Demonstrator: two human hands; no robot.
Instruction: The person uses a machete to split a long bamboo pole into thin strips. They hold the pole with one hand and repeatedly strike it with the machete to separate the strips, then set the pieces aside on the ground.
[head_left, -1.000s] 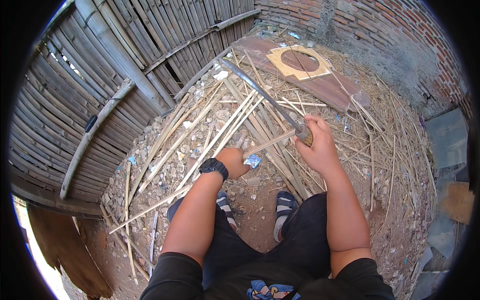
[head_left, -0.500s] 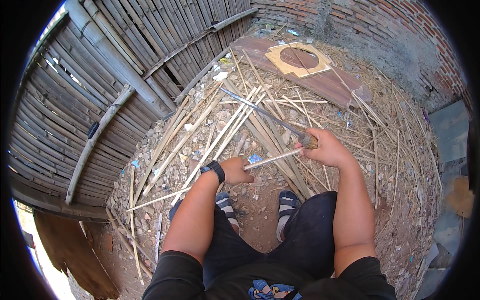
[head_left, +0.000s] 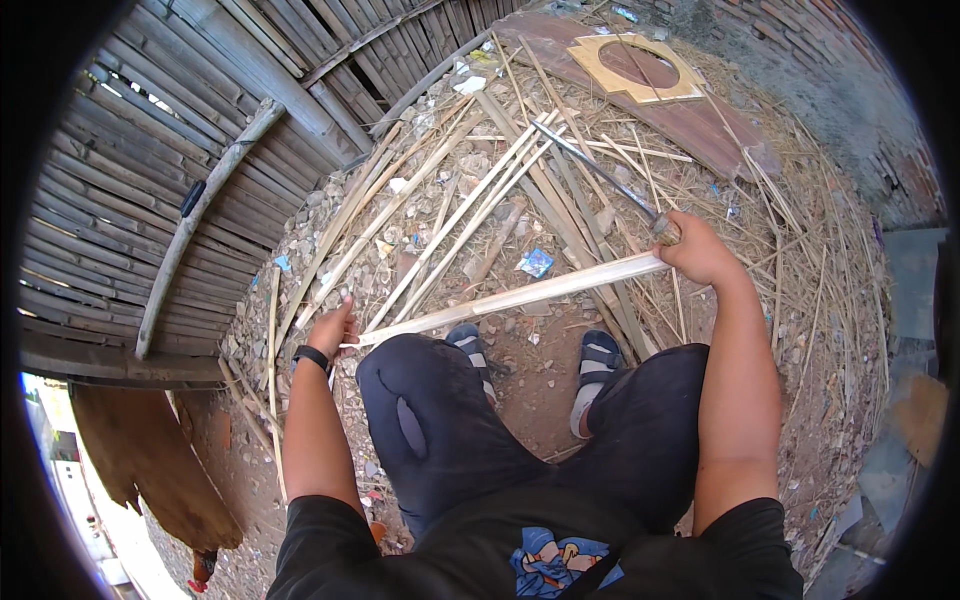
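Head view: right hand [head_left: 705, 250] clasps metal-bladed knife [head_left: 603, 174] and flat wooden strip [head_left: 520, 297]; left hand [head_left: 331, 329], grip unclear.

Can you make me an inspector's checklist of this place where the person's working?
Surface: dirt ground, strewn with stones and straw.
Job's things: pale strip, stretching between the hands; long knife.
Clutter: loose strips, blue packet.
Left hand: at the pale strip's left end; grip unclear.
Right hand: holding the long knife, at the pale strip's right end.
Cables: nothing seen.
Surroundings: bamboo wall, brick wall, brown board.
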